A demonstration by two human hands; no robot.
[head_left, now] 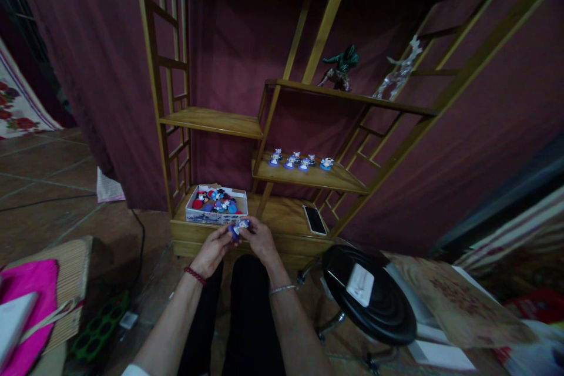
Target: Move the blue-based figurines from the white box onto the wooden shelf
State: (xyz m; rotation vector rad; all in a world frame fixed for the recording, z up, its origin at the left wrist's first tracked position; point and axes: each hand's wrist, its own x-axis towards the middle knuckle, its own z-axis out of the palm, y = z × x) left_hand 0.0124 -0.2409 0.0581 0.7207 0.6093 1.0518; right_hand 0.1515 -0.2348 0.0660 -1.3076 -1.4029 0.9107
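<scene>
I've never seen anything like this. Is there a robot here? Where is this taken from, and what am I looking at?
There's no robot: these are a person's own bare hands. The single picture comes from a camera worn on the head, looking forward and down, so the forearms reach away from you.

The left hand, with a red bracelet at its wrist, and the right hand together hold a small figurine. Just beyond them is an open box with more figurines jumbled inside. It sits on the low base of a wooden shelf unit, as does a dark-screened device, probably a phone or tablet. On a shelf board above, several little figurines stand upright in a group.
</scene>
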